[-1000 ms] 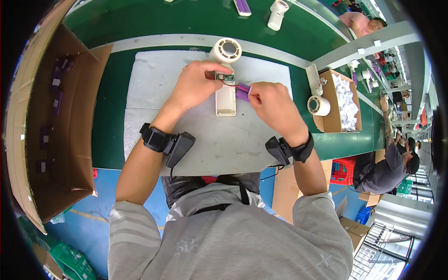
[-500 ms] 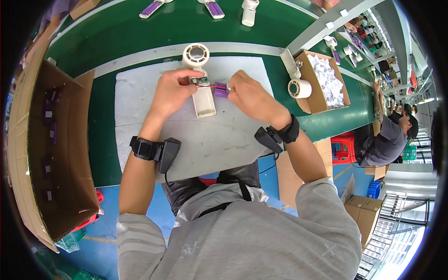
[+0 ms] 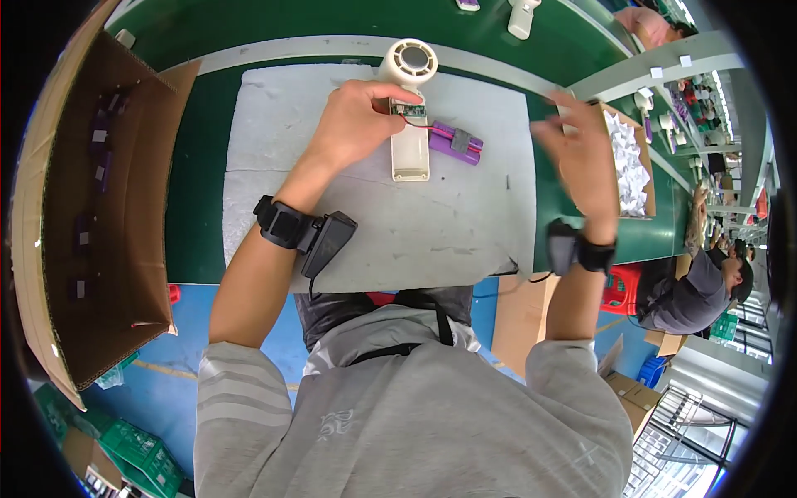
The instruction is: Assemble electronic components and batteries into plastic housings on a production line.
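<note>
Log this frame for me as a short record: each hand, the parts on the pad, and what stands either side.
Left hand: index finger and thumb at the circuit board of the white device
Right hand: motion-blurred, fingers apart, right of the pad
Battery pack: purple, with a dark grey patch, lying right of the device; neither hand on it
Wiring: thin leads between board and pack, one red
Surface: grey pad on a green table
Left side: large open carton, purple pieces inside
Right side: smaller carton of crumpled white pieces

From here I see my left hand (image 3: 355, 126) with forefinger extended and thumb bent; my right hand (image 3: 581, 158), blurred, sits well apart, fingers loose.
</note>
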### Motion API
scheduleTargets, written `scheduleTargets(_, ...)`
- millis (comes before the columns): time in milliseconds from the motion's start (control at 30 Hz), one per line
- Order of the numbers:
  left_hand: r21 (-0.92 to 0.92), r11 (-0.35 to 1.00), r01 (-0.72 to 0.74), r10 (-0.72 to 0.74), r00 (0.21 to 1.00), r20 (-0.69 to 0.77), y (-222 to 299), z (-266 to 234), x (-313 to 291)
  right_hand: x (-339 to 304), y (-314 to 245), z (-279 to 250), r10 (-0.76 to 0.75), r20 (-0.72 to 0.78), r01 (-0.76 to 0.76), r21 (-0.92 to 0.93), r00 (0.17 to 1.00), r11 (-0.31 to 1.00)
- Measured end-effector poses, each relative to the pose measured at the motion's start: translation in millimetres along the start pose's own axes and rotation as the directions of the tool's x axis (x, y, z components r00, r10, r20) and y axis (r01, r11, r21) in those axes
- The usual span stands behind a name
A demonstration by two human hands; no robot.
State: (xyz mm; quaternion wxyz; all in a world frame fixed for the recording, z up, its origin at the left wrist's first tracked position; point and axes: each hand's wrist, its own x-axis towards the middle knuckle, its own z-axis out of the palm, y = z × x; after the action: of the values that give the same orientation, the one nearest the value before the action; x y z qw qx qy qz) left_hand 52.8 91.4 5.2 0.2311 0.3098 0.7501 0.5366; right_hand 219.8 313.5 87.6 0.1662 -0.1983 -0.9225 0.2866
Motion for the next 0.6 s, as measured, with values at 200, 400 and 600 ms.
scheduleTargets(200, -0.1, 0.991, -0.085, 0.08, 0.995, -0.055, -8.8, 2.0, 4.4, 19.0, -5.8, 76.2, -0.329, 0.463, 0.355, 0.034, 0.823, 0.934)
scheduleTargets(400, -0.021, 0.998, -0.06, 0.059, 0.998, -0.037, -5.6, -2.1, -0.5, 17.9, -16.8, 56.9, -0.142, 0.794, -0.398, 0.44, 0.591, 0.805)
scheduleTargets(600, 0.01, 0.994, -0.113, 0.113, 0.993, 0.025, -8.5, -8.9, 3.3, 5.8, -12.8, 67.7, -0.381, 0.781, -0.689, 0.62, 0.496, 0.375)
